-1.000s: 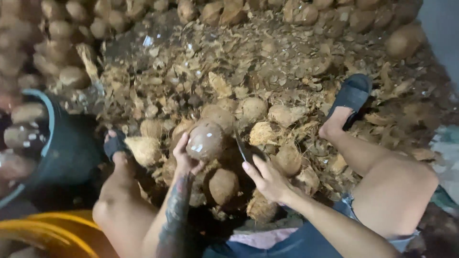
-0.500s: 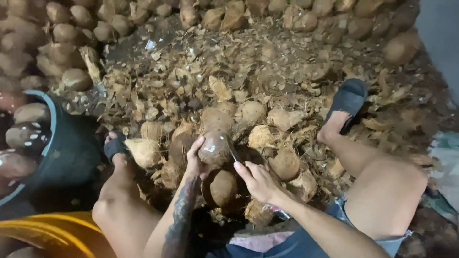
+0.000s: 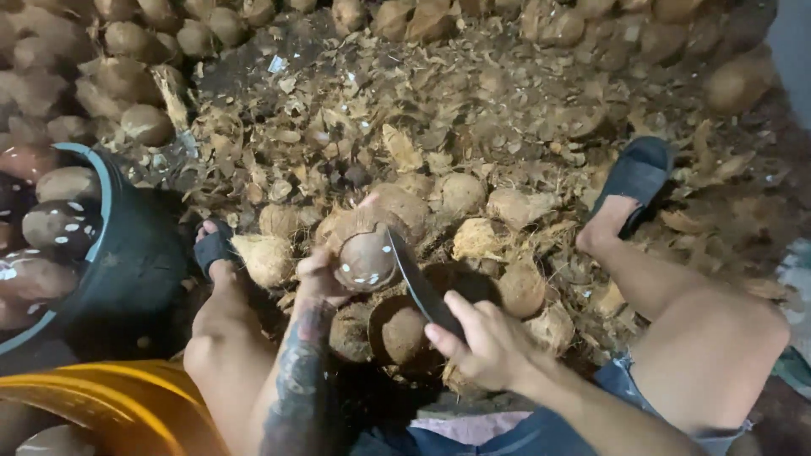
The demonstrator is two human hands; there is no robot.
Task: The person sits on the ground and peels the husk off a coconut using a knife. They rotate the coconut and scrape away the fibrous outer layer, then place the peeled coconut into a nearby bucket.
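Nearest the camera, the right hand (image 3: 481,346) has its grip closed around the handle of a dark-bladed knife (image 3: 420,285), the blade slanting up and to the left until its tip meets the coconut (image 3: 365,257). The left hand (image 3: 319,283), on a tattooed forearm, cups that partly husked coconut from below and the left, fingers wrapped tight on it, holding it above the floor between the person's knees. Just under the blade lie more brown coconuts (image 3: 399,331), close together and touching one another, crowding the space below both hands. At the lower left sits a yellow tub (image 3: 101,405), and above it a dark bucket (image 3: 135,253) with a pale blue rim, filled with peeled coconuts flecked with white. A foot in a black sandal (image 3: 211,247) rests beside the bucket; the other black sandal (image 3: 638,173) lies out to the right. Beyond, husk scraps (image 3: 473,101) cover the floor, and a bank of unhusked coconuts (image 3: 127,42) lines the far edge.
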